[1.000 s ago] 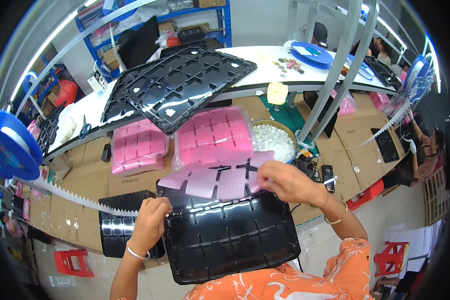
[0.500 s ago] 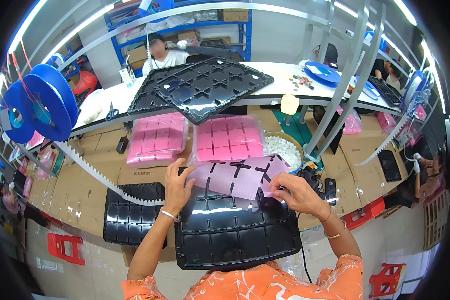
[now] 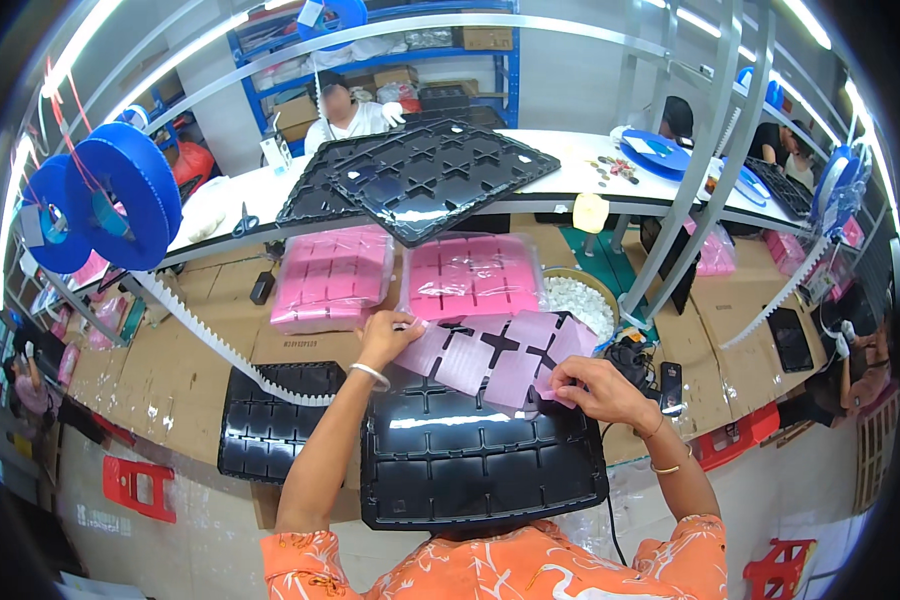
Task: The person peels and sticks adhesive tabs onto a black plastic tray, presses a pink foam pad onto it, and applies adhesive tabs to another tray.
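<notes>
A thin pink foam sheet [image 3: 467,360] with dark cross-shaped cut-outs stretches between my two hands. My left hand [image 3: 385,340] pinches its left corner. At the lower right edge, my right hand [image 3: 598,388] grips it between thumb and fingers. Beneath the sheet lies a black plastic tray [image 3: 480,470], divided by grooves into rectangular sections, close to my body. The sheet covers part of the tray's far edge; whether it touches the tray there I cannot tell. Just beyond my hands rest a wrapped stack of pink foam sheets [image 3: 473,278] and another wrapped pink stack [image 3: 332,275].
A second black tray [image 3: 270,425] sits at the left, with a white toothed strip [image 3: 220,355] hanging down to it from blue reels [image 3: 125,195]. A bowl of white pieces [image 3: 578,298] and a black phone [image 3: 671,385] are at the right. Black trays [image 3: 440,175] overhang the raised shelf.
The pink sheet, folded over at its right end before, is now spread flatter. My left hand has closed on its corner. The whole view has shifted slightly.
</notes>
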`<action>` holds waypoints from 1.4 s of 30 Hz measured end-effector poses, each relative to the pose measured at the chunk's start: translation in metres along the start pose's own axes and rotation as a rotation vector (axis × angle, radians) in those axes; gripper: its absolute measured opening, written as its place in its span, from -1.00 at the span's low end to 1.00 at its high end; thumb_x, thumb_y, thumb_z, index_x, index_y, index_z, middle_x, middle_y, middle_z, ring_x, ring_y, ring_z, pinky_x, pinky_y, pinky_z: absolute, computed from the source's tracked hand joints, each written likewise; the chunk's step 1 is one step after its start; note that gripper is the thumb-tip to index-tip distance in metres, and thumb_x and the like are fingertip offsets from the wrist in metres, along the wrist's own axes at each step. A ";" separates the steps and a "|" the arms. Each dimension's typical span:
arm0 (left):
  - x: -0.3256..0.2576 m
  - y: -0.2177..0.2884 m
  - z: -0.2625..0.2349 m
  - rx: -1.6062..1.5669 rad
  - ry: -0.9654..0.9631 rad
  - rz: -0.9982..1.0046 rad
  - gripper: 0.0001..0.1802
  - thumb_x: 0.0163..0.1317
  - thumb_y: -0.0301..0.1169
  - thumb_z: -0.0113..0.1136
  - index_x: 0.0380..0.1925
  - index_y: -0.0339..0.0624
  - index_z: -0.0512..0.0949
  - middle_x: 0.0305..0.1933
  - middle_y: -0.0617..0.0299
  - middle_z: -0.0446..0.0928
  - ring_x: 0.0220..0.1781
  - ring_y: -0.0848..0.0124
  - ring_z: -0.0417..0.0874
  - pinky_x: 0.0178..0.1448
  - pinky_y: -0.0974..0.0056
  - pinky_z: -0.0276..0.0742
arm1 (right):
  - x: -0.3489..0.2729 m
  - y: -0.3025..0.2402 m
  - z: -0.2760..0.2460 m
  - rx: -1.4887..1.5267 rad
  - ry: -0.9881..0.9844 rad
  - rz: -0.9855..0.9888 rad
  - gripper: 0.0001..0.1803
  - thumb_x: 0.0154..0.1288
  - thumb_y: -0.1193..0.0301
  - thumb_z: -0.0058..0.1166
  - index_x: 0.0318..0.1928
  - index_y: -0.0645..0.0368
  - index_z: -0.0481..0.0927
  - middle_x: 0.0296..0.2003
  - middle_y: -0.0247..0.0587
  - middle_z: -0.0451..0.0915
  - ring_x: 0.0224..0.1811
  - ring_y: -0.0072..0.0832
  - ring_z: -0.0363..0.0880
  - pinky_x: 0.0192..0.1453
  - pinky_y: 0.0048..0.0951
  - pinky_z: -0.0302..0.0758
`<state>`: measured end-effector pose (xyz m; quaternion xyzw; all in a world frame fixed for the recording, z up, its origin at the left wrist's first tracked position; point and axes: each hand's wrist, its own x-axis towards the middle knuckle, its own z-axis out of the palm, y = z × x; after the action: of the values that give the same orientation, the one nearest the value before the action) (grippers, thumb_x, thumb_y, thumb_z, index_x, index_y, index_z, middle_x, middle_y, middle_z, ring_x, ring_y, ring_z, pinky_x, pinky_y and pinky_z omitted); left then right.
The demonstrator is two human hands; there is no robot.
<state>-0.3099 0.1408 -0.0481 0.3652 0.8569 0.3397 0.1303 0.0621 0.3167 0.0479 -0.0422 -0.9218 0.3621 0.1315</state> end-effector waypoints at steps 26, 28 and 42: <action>-0.249 0.039 -0.048 -0.740 -0.020 -0.304 -0.65 0.34 -0.67 0.24 0.12 -0.35 0.55 -0.31 0.37 0.58 -0.37 0.75 0.52 -0.34 0.59 0.32 | -0.053 -0.041 -0.001 0.056 -0.255 0.061 -0.87 0.38 0.43 0.20 -0.16 0.19 0.55 -0.21 -0.12 0.59 -0.09 -0.07 0.60 0.01 -0.14 0.54; -0.250 0.042 -0.049 -0.750 -0.042 -0.319 -0.66 0.34 -0.66 0.24 0.12 -0.36 0.56 -0.29 0.36 0.59 -0.37 0.75 0.52 -0.33 0.59 0.33 | -0.057 -0.044 -0.003 0.041 -0.259 0.074 -0.87 0.38 0.43 0.20 -0.16 0.18 0.55 -0.22 -0.12 0.59 -0.10 -0.07 0.61 0.00 -0.14 0.54; -0.256 0.038 -0.045 -0.726 -0.087 -0.339 -0.68 0.36 -0.63 0.24 0.11 -0.37 0.59 -0.25 0.33 0.61 -0.34 0.73 0.55 -0.30 0.60 0.38 | -0.067 -0.043 0.001 0.024 -0.197 0.079 -0.87 0.38 0.43 0.20 -0.18 0.19 0.54 -0.25 -0.12 0.59 -0.13 -0.05 0.61 -0.04 -0.11 0.54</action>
<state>-0.1312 -0.0451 0.0039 0.1629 0.7229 0.5782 0.3414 0.1273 0.2730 0.0619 -0.0413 -0.9235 0.3804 0.0265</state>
